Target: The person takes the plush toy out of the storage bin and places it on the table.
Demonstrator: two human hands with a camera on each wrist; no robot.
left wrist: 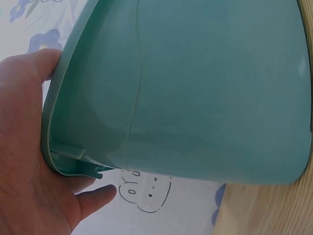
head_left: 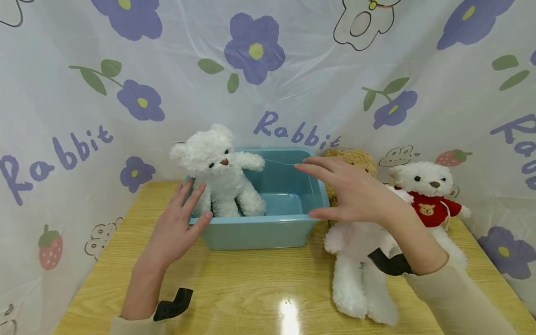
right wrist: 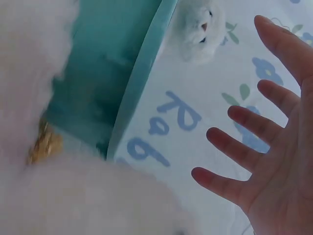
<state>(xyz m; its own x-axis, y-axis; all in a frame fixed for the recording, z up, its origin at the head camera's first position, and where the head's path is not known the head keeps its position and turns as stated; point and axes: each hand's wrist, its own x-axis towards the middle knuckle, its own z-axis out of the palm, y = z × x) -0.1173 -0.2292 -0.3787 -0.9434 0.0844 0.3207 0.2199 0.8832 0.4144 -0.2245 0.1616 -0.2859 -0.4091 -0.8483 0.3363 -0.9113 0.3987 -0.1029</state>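
Observation:
A fluffy white teddy bear (head_left: 224, 181) sits in the left end of a blue plastic tub (head_left: 259, 232), one arm stretched over the opening. My left hand (head_left: 176, 228) rests at the tub's front left corner, with its thumb over the rim (left wrist: 58, 88) and its fingers loosely extended. Fingers spread and with nothing in it, my right hand (head_left: 356, 188) hovers over the right end of the tub. Under and behind that hand are a curly brown plush head (head_left: 356, 158) and a pinkish-white plush body with white legs (head_left: 347, 284); the hand and forearm partly hide them.
At the right edge of the wooden table (head_left: 251, 288) sits another white teddy bear (head_left: 423, 179) in a red sweater (head_left: 433, 209). A white curtain (head_left: 176, 46) printed with purple flowers hangs close behind the tub.

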